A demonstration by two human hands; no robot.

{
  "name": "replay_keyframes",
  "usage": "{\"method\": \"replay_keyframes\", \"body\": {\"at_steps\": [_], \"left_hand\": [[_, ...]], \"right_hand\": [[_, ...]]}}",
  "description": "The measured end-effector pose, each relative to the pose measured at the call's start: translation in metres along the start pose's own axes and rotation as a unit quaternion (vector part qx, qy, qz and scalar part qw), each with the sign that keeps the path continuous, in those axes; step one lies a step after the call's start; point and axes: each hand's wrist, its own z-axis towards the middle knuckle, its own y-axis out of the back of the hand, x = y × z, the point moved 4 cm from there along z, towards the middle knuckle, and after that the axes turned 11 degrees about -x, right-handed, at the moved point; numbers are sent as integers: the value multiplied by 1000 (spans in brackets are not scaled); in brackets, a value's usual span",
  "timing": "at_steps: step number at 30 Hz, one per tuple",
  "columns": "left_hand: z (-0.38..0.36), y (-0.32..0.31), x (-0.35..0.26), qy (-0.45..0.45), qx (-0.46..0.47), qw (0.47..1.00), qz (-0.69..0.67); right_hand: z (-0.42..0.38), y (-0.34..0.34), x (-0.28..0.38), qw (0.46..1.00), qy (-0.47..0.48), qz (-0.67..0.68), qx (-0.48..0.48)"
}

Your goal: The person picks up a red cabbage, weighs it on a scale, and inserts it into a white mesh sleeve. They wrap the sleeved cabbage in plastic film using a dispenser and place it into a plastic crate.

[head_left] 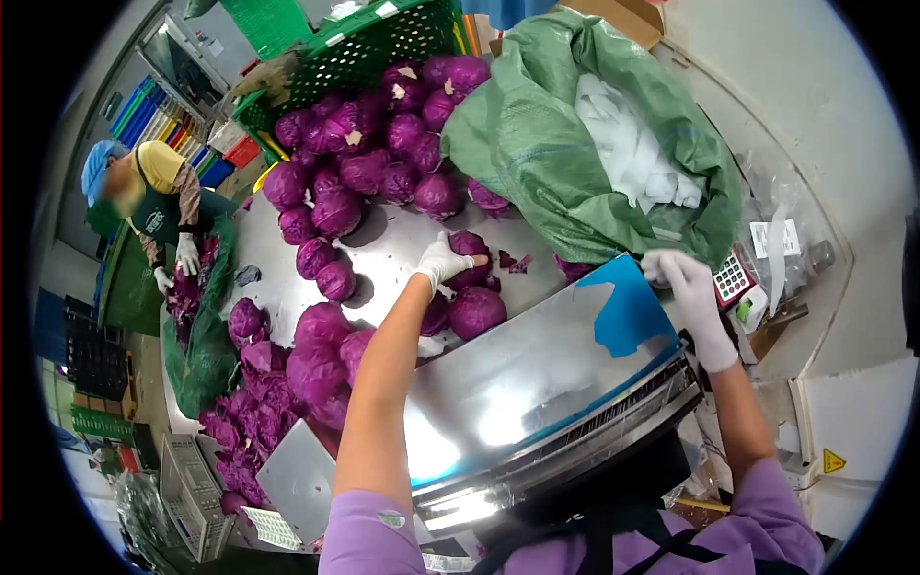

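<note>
My left hand (pixel 441 263), in a white glove, is closed on a red cabbage (pixel 467 273) lying on the metal table. More red cabbages (pixel 477 313) lie just in front of it, beside a metal machine (pixel 537 374) with a patch of blue film. My right hand (pixel 682 287), also gloved, is over the machine's right end, near the edge of a green woven bag (pixel 537 134). Its fingers are curled and slightly blurred; anything inside them is hidden. White material (pixel 632 153) fills the bag's mouth.
A green crate (pixel 383 48) lies tipped behind a heap of cabbages (pixel 364 144). Loose purple leaves (pixel 254 412) pile up at left. Another person (pixel 158 192) handles leaves at a green bag (pixel 206 326). A calculator (pixel 731 278) is at right.
</note>
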Motion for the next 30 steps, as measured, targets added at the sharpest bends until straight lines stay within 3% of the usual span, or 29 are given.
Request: {"method": "replay_keyframes", "body": {"at_steps": [1, 2, 5, 6, 8, 10, 12, 14, 15, 16, 18, 19, 20, 22, 24, 26, 28, 29, 30], "left_hand": [[13, -12, 13, -4, -55, 998, -30], [21, -16, 24, -1, -52, 998, -28], [14, -4, 43, 89, 13, 922, -376], [3, 2, 45, 100, 9, 890, -445], [-18, 13, 41, 102, 80, 762, -635], [-49, 30, 21, 97, 159, 649, -738], [-94, 47, -7, 92, 174, 557, -807], [-123, 54, -27, 80, 214, 507, -831], [-133, 52, -31, 101, 195, 476, -851], [-145, 51, -36, 88, 241, 399, -880], [-168, 52, -48, 115, 268, 287, -912], [-178, 54, -56, 96, 269, 274, -918], [-186, 56, -61, 90, 262, 276, -920], [-200, 61, -67, 91, 230, 263, -933], [-217, 68, -77, 94, 211, 251, -940], [-232, 73, -79, 148, 98, 267, -947], [-248, 73, -80, 162, 90, 233, -955], [-255, 73, -79, 133, 65, 287, -946], [-263, 73, -77, 105, 39, 340, -934]], "right_hand": [[25, 0, -11, 1000, 20, -11, 4], [48, 1, -26, 999, 41, -21, 9], [106, 2, -61, 991, 110, -59, -50], [130, 12, -88, 989, 28, -117, -85], [171, 24, -128, 974, 2, -163, -154], [168, 12, -112, 984, -3, -118, -135], [162, -23, -92, 992, -5, -68, -102], [155, -42, -67, 977, 144, -122, -96], [160, -45, -70, 942, 228, -211, -126], [159, -46, -81, 943, 231, -207, -124], [164, -45, -116, 845, 276, -430, -157], [189, -43, -164, 924, 173, -341, 29], [179, -43, -159, 944, 163, -272, 94], [155, -41, -127, 940, 139, -299, 93], [159, -35, -123, 950, 167, -263, 15], [161, -19, -120, 951, 144, -273, -27], [169, -4, -113, 926, 148, -348, 6], [175, 5, -119, 925, 153, -347, 11], [181, 19, -126, 915, 189, -351, -59]]}}
